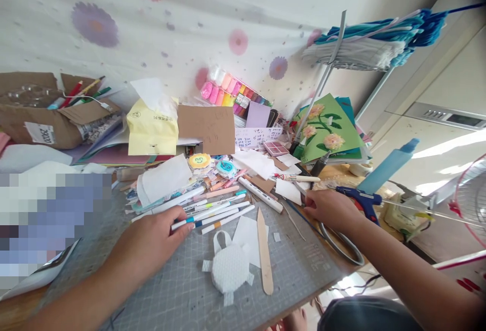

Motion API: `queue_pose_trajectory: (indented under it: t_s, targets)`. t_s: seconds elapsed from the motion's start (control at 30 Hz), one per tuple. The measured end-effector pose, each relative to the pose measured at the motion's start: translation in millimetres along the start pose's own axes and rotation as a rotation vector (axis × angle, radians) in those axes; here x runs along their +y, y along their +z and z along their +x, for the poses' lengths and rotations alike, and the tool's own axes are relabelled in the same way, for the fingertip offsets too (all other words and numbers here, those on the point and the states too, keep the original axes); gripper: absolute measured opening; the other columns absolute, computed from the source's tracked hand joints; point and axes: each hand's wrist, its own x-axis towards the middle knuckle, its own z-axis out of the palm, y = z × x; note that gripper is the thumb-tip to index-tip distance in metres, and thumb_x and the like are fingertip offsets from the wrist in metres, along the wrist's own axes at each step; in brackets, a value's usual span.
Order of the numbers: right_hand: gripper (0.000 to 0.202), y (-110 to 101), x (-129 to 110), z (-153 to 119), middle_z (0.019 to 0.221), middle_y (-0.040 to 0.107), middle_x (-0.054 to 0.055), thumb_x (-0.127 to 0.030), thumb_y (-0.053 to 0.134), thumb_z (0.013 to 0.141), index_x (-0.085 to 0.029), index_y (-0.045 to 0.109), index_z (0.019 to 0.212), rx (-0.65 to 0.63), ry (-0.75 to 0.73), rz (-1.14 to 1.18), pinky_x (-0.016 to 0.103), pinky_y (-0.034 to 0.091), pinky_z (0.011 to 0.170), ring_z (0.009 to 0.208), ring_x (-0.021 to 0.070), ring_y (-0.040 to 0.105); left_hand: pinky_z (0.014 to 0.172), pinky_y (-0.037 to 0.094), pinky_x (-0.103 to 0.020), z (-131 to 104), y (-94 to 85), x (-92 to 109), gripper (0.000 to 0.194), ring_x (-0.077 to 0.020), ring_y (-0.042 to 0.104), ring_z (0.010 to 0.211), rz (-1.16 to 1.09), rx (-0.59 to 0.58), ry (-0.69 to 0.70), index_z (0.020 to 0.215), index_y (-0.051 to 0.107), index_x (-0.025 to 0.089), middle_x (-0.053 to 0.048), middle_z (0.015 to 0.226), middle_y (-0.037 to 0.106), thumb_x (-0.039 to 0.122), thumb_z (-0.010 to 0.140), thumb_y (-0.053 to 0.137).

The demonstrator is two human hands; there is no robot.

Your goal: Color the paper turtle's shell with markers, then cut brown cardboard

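The left hand (161,232) has its grip closed on a white marker with a teal end (180,223), pinched between thumb and fingers. The right hand (328,209) rests low near the right edge of the worktop (11,305), fingers curled downward; whether its grip holds anything cannot be told. A grey loop (347,247) lies just beside its wrist.

More markers (224,218) fan out from the left hand toward the middle. Nearer the front edge, on a grey gridded cutting mat (182,290), lie a round white padded piece (230,270) with a loop and tabs, and a flat wooden stick (265,255).

Beyond the right hand, by the right edge, are a blue glue gun (359,199) and a slanting pale blue bottle (389,166). Along the far edge stand a cardboard box (23,123) at the far left corner, a yellow paper bag (154,126), a tray of coloured blocks (230,88) and, toward the far right corner, a green card with raised flowers (328,131).

A flower-printed sheet (159,32) covers the wall behind. Blue and white fuzzy stems (372,42) hang at upper right, above a fan (473,199); sunlight streaks the pale surfaces there.
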Motion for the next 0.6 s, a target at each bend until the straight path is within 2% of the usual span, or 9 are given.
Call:
queue_pose_trajectory:
  t_s: [0.23,0.47,0.6]
  targets:
    - [0.02,-3.5,-15.7,-4.1,0.094,0.075,0.018,-0.029,0.053,0.087,-0.017,0.069,0.092,-0.026,-0.012,-0.073,0.035,0.041,0.063,0.087,0.0342,0.07,0.052,0.028,-0.027,-0.6,0.8,1.5,0.02,-0.0245,0.061,0.06,-0.011,0.031,0.028,0.083,0.059,0.026,0.002,0.058,0.062,0.042,0.084,0.048]
    - [0.017,4.9,-18.4,2.5,0.095,0.075,0.016,-0.023,0.053,0.084,-0.018,0.066,0.095,-0.02,0.037,-0.06,0.035,0.043,0.062,0.089,0.0342,0.07,0.054,0.026,-0.027,-4.5,-4.0,9.9,0.018,-0.0211,0.056,0.056,-0.094,0.044,0.038,0.087,0.061,0.024,0.003,0.054,0.055,0.036,0.085,0.048]
    - [0.015,4.3,-20.0,2.2,0.09,0.075,0.016,-0.016,0.052,0.079,-0.019,0.063,0.089,0.019,0.056,-0.027,0.035,0.04,0.059,0.084,0.0349,0.07,0.056,0.028,-0.026,-10.5,-3.3,14.4,0.017,-0.0178,0.053,0.055,-0.159,0.087,0.088,0.089,0.063,0.022,0.004,0.055,0.054,0.031,0.085,0.049]
